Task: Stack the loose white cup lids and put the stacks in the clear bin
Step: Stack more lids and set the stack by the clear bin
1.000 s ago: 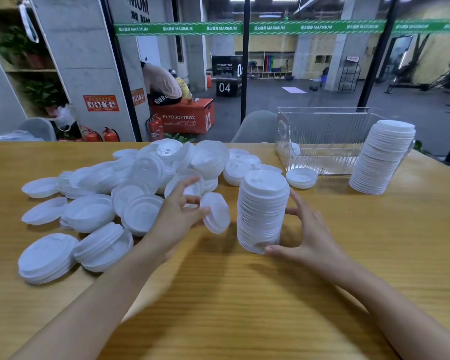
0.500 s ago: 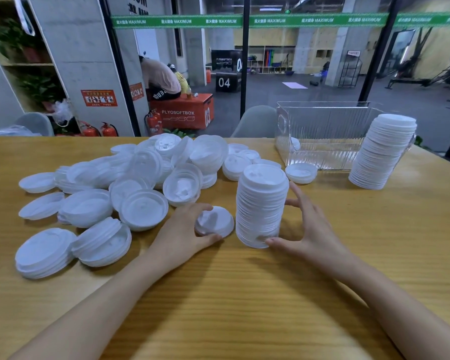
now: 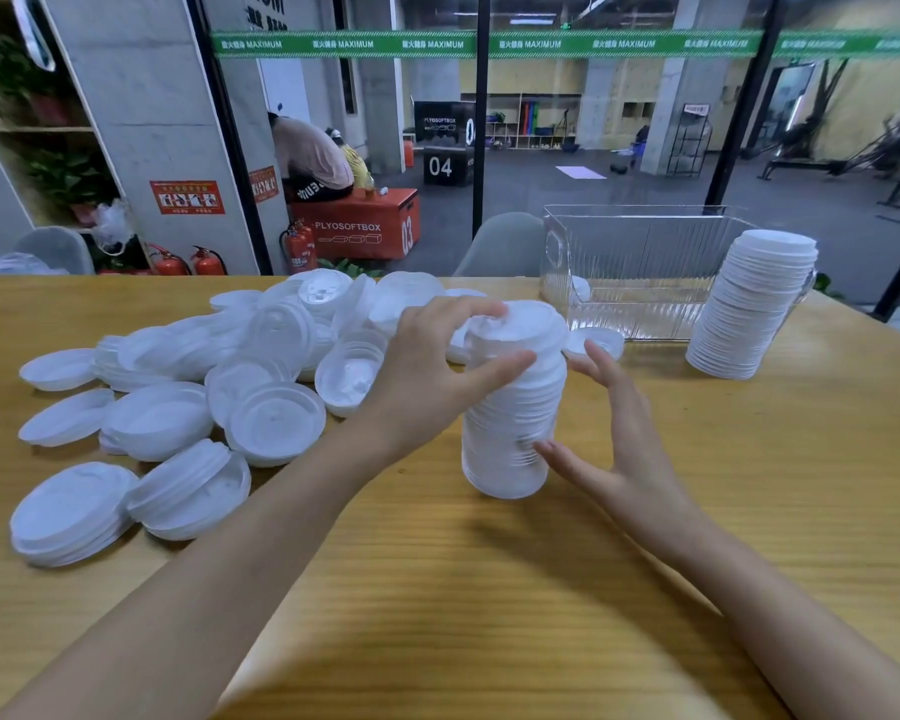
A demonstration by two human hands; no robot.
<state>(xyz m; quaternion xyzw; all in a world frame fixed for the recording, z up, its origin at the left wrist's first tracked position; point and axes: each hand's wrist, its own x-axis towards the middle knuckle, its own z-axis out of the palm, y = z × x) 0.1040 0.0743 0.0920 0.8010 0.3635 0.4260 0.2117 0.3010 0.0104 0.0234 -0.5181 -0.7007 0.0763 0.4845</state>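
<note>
Lid [image 3: 531,324] sits pinched in left grip [image 3: 427,371] atop nearer stack [image 3: 510,439] of two; right grip [image 3: 630,444], fingers straight, touches it; one clear bin [image 3: 645,262] behind.

left hand [image 3: 427,371] was up at the top of the lid stack [image 3: 510,423], fingers curled over the top edge and thumb pressed against the near side, forearm running in diagonally from bottom left. right hand [image 3: 624,439] sat open at the stack's right side, palm facing it, fingers straight and spread, thumb tip touching the lower wall; couldn't tell if the fingers made contact. both forearms were bare.
</note>
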